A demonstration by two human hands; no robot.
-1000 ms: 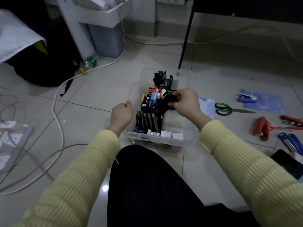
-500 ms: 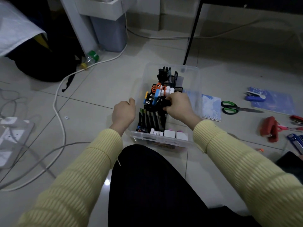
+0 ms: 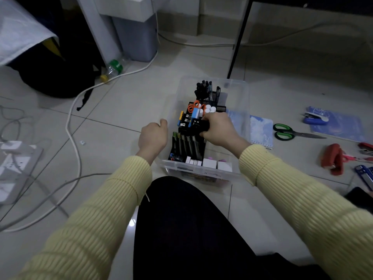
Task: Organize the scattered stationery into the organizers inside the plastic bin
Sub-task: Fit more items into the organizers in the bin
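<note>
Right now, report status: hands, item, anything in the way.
Right hand grips small black item over black organizer in clear plastic bin. Left hand curled at bin's left wall, grip unclear. Organizer crowded.

My sleeves [image 3: 125, 188] are pale yellow, ribbed. The item [image 3: 198, 126] in my right grip [image 3: 218, 130] is black. Just beyond the grip, in the clear bin [image 3: 201, 171], are orange handles [image 3: 191, 107] and white caps [image 3: 210, 109]. Right of the grip lie a sky-blue, cloud-printed notebook [image 3: 260, 130], green-handled scissors [image 3: 302, 135], a red stapler [image 3: 333, 158] and a blue stapler [image 3: 314, 119].
</note>
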